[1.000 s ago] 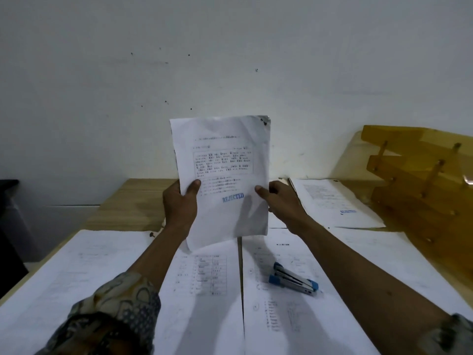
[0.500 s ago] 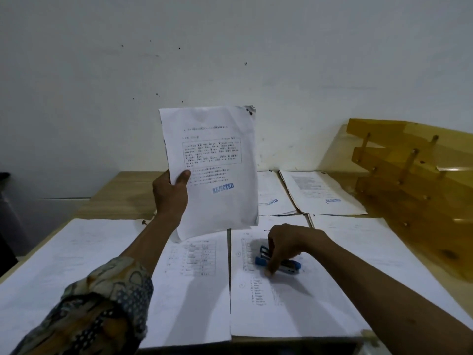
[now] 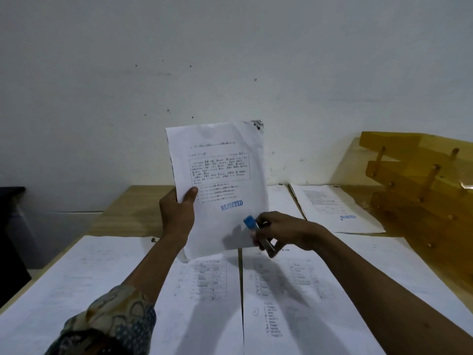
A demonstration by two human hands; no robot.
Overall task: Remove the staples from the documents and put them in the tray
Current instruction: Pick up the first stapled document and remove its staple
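The left hand [image 3: 176, 213] grips the white stapled paper document stamped REJECTED in blue [image 3: 220, 175] by its left edge, thumb curled over the front and fingers behind. It holds the document upright above the pale wooden desk [image 3: 133, 206], long axis running up and down. The staple appears to sit in the dark, curled top right corner [image 3: 257, 124], at the far end of the sheet from both hands. Just right of the lower edge, the right hand [image 3: 284, 230] pinches a slim blue-tipped metal staple remover [image 3: 258, 235], blue end uppermost in front of the paper's lower right. The tool likely needs to travel up the right edge, and the right hand is nearer that corner. Farther right lies another stamped white document [image 3: 332, 208], then the amber tiered tray [image 3: 419, 180].
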